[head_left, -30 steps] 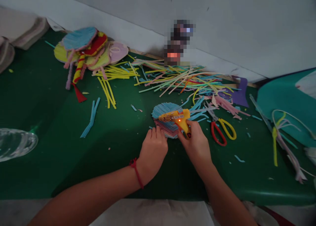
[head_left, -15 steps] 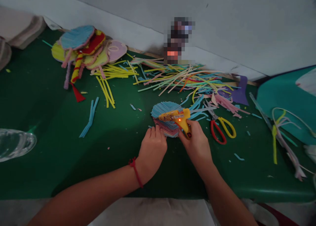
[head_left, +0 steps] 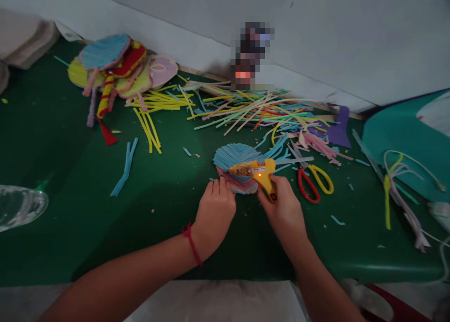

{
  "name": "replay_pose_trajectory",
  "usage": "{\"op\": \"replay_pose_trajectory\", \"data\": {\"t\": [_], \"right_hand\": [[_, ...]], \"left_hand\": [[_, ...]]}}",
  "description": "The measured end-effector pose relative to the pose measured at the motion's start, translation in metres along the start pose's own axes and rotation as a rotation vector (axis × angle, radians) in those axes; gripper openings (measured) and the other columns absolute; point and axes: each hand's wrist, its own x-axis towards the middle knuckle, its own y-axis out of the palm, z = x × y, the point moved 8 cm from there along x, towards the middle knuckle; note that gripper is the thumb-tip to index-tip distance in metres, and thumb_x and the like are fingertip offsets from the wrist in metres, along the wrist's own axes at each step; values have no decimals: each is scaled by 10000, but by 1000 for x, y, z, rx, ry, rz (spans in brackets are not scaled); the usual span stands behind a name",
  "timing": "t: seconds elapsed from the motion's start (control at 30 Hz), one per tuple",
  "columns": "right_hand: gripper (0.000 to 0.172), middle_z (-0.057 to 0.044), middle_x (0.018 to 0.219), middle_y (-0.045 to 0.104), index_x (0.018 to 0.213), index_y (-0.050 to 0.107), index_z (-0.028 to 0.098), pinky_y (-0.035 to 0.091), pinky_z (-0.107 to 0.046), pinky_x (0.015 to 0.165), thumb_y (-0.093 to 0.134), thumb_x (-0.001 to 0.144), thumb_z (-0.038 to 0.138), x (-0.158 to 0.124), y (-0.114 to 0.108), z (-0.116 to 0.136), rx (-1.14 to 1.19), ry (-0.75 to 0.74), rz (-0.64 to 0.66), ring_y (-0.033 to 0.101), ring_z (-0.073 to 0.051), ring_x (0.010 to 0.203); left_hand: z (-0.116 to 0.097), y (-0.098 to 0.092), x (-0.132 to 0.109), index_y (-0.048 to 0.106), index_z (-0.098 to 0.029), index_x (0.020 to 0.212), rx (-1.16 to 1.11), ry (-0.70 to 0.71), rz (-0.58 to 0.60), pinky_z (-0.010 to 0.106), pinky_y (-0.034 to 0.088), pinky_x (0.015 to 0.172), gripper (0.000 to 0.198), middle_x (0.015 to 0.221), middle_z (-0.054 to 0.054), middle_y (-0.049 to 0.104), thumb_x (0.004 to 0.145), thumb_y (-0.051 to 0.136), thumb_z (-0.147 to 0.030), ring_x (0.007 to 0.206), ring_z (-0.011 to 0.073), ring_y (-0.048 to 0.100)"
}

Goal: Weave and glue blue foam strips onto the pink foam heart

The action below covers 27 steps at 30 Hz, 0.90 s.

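Observation:
My right hand (head_left: 284,205) is wrapped round the grip of a yellow hot glue gun (head_left: 269,176). Its small orange light is lit, and a clear glue stick (head_left: 298,160) sticks out of its back. The nozzle points left over a round, fan-shaped piece (head_left: 236,154) of blue and pink pipe cleaners lying on the table. At this piece's lower left edge, my left hand (head_left: 218,207) grips with bent fingers; the thumb is hidden. Scissors (head_left: 314,183) with one red and one yellow handle lie right of the glue gun, blades partly apart.
Loose coloured pipe cleaners (head_left: 246,108) lie along the wall. Finished-looking fans (head_left: 105,52) are stacked at the back left. A clear plastic bottle (head_left: 24,205) lies at the left edge, and a teal sheet (head_left: 390,134) with a cable is on the right of the green table (head_left: 158,247).
The glue gun's nozzle has shifted slightly right and down over the pink part of the round piece. My left hand keeps its place at the edge. The whole view has moved a little.

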Motion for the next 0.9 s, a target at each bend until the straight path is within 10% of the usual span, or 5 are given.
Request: {"op": "replay_pose_trajectory", "data": {"t": [0.9], "right_hand": [[237, -70, 963, 593, 1088, 492, 200, 492, -307, 730, 495, 866, 284, -17, -11, -15, -12, 53, -28, 603, -206, 885]], "left_hand": [[1, 4, 1, 596, 8, 1197, 25, -13, 66, 382, 490, 941, 349, 1212, 220, 623, 896, 512, -146, 1089, 283, 621]]}}
